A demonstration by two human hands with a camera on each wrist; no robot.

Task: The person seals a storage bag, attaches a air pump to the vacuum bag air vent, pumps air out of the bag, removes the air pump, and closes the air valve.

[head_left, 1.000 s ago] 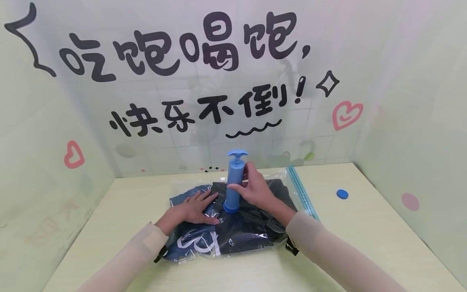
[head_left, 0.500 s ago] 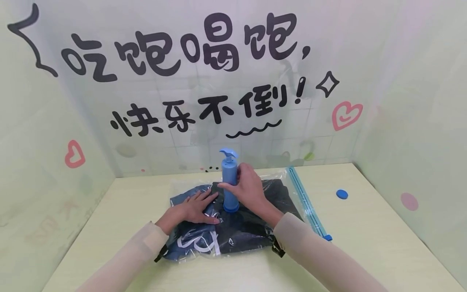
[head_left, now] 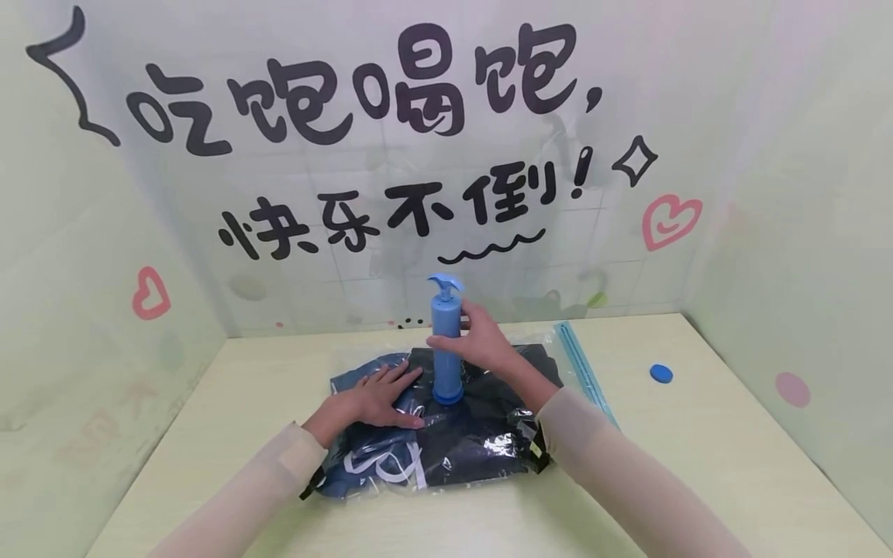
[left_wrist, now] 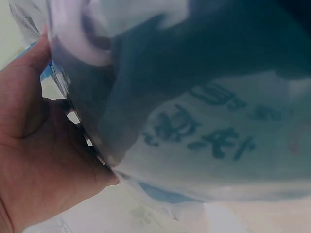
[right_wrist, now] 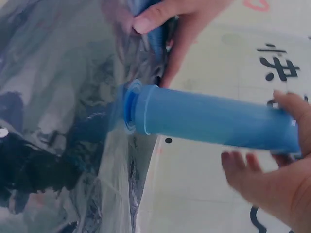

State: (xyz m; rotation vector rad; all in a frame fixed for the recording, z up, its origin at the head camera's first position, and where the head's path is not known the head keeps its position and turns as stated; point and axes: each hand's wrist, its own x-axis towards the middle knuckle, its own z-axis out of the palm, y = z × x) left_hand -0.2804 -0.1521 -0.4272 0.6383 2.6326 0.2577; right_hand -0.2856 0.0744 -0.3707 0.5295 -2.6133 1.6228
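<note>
A blue hand pump (head_left: 446,353) stands nearly upright on a clear vacuum storage bag (head_left: 481,465) that holds dark folded clothing. My right hand (head_left: 484,339) grips the upper part of the pump's barrel, below its T-shaped handle. In the right wrist view, the barrel (right_wrist: 209,119) runs from my fingers to a round blue valve (right_wrist: 131,109) on the bag. With fingers spread, my left hand (head_left: 380,399) rests on the bag's left part, over blue clothing with white strings. The left wrist view shows the palm (left_wrist: 43,160) beside the bulging film (left_wrist: 194,121).
A round blue cap (head_left: 661,373) lies on the table (head_left: 698,465) right of the bag. The bag's light-blue zip strip (head_left: 586,372) runs along its right side, partly behind my right sleeve. A back wall (head_left: 391,294) with black lettering and side walls enclose the table.
My right hand now sits higher on the pump barrel. The pump leaned left half a second ago and is straighter now; its handle has turned. My left hand stays on the bag.
</note>
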